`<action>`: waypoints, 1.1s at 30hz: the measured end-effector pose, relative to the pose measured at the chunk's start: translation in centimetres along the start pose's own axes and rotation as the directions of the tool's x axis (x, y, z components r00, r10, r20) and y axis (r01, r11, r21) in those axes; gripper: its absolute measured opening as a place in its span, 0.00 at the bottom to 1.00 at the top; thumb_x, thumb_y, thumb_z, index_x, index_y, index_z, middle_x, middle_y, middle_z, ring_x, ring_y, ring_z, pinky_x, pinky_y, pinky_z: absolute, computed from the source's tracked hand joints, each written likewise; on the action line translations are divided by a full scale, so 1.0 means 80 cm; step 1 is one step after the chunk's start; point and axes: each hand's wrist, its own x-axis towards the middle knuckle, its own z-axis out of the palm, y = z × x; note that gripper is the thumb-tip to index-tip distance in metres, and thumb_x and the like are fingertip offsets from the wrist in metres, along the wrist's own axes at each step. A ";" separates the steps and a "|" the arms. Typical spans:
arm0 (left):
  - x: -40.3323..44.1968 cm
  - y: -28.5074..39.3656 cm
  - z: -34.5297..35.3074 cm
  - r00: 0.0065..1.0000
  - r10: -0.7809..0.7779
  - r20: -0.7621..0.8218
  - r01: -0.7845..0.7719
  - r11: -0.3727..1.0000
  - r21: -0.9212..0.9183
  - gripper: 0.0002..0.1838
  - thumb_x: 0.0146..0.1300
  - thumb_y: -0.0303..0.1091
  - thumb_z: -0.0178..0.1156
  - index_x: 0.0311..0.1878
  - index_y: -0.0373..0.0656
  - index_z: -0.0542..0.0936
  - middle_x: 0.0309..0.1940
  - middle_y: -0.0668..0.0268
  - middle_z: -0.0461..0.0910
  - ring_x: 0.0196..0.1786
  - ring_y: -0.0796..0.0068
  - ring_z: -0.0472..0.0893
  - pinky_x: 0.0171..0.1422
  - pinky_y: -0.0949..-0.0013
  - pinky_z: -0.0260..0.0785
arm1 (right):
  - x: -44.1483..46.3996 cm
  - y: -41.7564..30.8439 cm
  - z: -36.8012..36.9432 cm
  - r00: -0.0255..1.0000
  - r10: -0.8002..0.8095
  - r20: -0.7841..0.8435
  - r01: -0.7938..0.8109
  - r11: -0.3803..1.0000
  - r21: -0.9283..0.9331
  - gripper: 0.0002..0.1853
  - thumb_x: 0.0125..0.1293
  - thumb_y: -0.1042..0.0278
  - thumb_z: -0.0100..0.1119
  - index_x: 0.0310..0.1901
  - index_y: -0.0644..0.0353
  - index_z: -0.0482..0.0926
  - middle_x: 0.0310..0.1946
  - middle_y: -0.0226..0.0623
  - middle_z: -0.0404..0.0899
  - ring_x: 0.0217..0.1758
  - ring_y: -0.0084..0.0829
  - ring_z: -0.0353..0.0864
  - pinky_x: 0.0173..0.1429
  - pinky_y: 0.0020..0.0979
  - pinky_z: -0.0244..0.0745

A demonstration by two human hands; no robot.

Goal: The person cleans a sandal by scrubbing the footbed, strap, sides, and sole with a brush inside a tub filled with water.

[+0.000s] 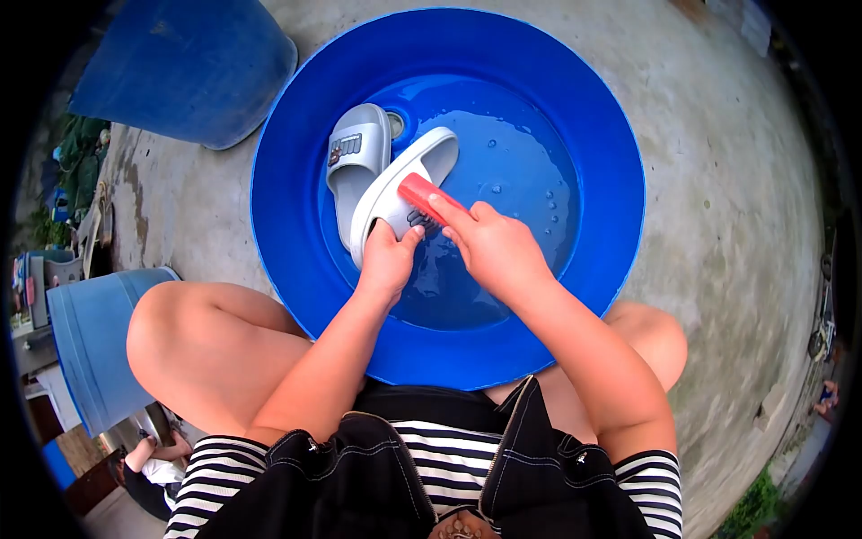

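A white slide sandal (382, 199) is tilted inside a big blue tub (597, 135), gripped near its strap by my left hand (389, 262). My right hand (496, 247) is closed around a red-backed scrub brush (422, 193), which lies against the sandal's strap. The bristles are hidden beneath the red back. Beside it, a second, greyish slide sandal (359, 135) rests against the tub's left inner wall, with a dark printed design on its strap. Shallow water (503, 162) with some bubbles covers the tub's bottom.
The tub stands on concrete ground (727, 180) between my bent knees. A dark blue barrel (189, 72) is at the upper left, and a lighter blue bucket (99, 341) is by my left knee. Another person (162, 458) is partly visible at lower left.
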 end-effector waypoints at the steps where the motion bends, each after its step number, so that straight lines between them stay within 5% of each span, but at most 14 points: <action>1: 0.000 -0.001 -0.003 0.999 -0.032 0.037 0.033 0.999 -0.031 0.20 0.74 0.21 0.58 0.68 0.36 0.72 0.59 0.59 0.81 0.61 0.69 0.81 0.67 0.66 0.72 | -0.007 -0.012 0.006 0.996 -0.087 -0.001 0.087 0.996 0.007 0.24 0.75 0.60 0.61 0.70 0.36 0.76 0.32 0.43 0.77 0.31 0.47 0.83 0.35 0.46 0.80; 5: -0.004 0.005 -0.001 0.998 -0.054 0.039 0.057 0.997 -0.056 0.21 0.74 0.21 0.59 0.68 0.36 0.72 0.60 0.59 0.81 0.62 0.70 0.80 0.68 0.66 0.71 | -0.008 -0.007 0.009 0.998 -0.068 -0.015 0.068 0.998 0.001 0.24 0.74 0.60 0.62 0.70 0.36 0.76 0.31 0.41 0.77 0.31 0.46 0.83 0.35 0.45 0.80; 7: -0.007 0.009 0.005 0.999 -0.053 -0.015 0.052 0.998 -0.018 0.22 0.72 0.20 0.59 0.69 0.36 0.72 0.61 0.58 0.80 0.63 0.71 0.79 0.69 0.66 0.70 | 0.008 0.015 -0.002 0.993 0.117 -0.014 -0.117 0.991 -0.059 0.24 0.75 0.60 0.60 0.71 0.38 0.75 0.32 0.43 0.77 0.31 0.47 0.83 0.36 0.46 0.80; 9: -0.005 0.002 0.005 0.997 -0.063 -0.035 0.065 0.995 0.080 0.24 0.71 0.19 0.60 0.69 0.36 0.72 0.62 0.58 0.80 0.63 0.71 0.79 0.69 0.67 0.69 | 0.009 0.020 -0.007 0.996 0.093 -0.014 -0.094 0.994 -0.050 0.25 0.75 0.60 0.60 0.72 0.37 0.74 0.32 0.44 0.77 0.31 0.47 0.83 0.36 0.47 0.80; 13: 0.000 0.001 -0.009 0.990 -0.131 0.059 0.132 0.991 -0.020 0.24 0.72 0.19 0.60 0.69 0.36 0.72 0.63 0.58 0.80 0.64 0.70 0.79 0.70 0.66 0.69 | -0.015 -0.024 0.007 0.992 -0.102 0.073 0.097 0.993 0.069 0.24 0.75 0.59 0.60 0.71 0.35 0.75 0.33 0.42 0.76 0.31 0.46 0.83 0.36 0.46 0.81; 15: -0.004 -0.001 -0.005 0.985 -0.164 0.048 0.165 0.986 -0.030 0.23 0.72 0.19 0.60 0.69 0.35 0.72 0.62 0.58 0.80 0.64 0.70 0.79 0.71 0.66 0.68 | -0.012 -0.015 0.010 0.997 -0.079 0.014 0.079 0.996 0.035 0.24 0.76 0.59 0.60 0.71 0.35 0.75 0.33 0.42 0.76 0.31 0.47 0.83 0.36 0.46 0.81; 18: -0.007 0.008 0.005 0.998 -0.052 -0.046 0.055 0.996 0.069 0.22 0.72 0.22 0.61 0.68 0.34 0.73 0.59 0.56 0.82 0.61 0.67 0.81 0.67 0.65 0.71 | 0.012 0.017 -0.002 0.992 0.129 -0.012 -0.129 0.990 -0.053 0.24 0.76 0.59 0.60 0.71 0.36 0.75 0.33 0.42 0.77 0.32 0.47 0.83 0.38 0.47 0.81; 25: -0.002 0.003 -0.001 0.998 -0.061 -0.024 0.060 0.998 -0.024 0.22 0.72 0.21 0.61 0.68 0.35 0.74 0.57 0.58 0.83 0.58 0.69 0.82 0.63 0.66 0.72 | -0.013 -0.020 0.009 0.995 -0.104 0.009 0.104 0.994 0.041 0.25 0.74 0.59 0.62 0.71 0.35 0.75 0.32 0.43 0.75 0.30 0.47 0.83 0.35 0.46 0.80; 29: -0.005 -0.010 0.003 0.999 0.004 -0.050 0.003 0.988 0.153 0.21 0.72 0.22 0.60 0.67 0.35 0.75 0.57 0.56 0.83 0.60 0.66 0.82 0.65 0.65 0.72 | 0.012 0.021 -0.004 0.988 0.154 0.003 -0.153 0.985 -0.078 0.23 0.76 0.60 0.58 0.71 0.38 0.75 0.33 0.44 0.77 0.32 0.49 0.83 0.38 0.47 0.80; 33: -0.002 -0.014 -0.002 1.000 -0.021 -0.022 0.022 0.997 0.068 0.21 0.72 0.23 0.62 0.66 0.33 0.75 0.57 0.54 0.84 0.61 0.65 0.82 0.66 0.64 0.72 | -0.009 -0.016 0.005 0.997 -0.059 0.049 0.057 0.998 0.036 0.24 0.75 0.60 0.61 0.71 0.37 0.75 0.34 0.43 0.77 0.31 0.48 0.83 0.37 0.47 0.81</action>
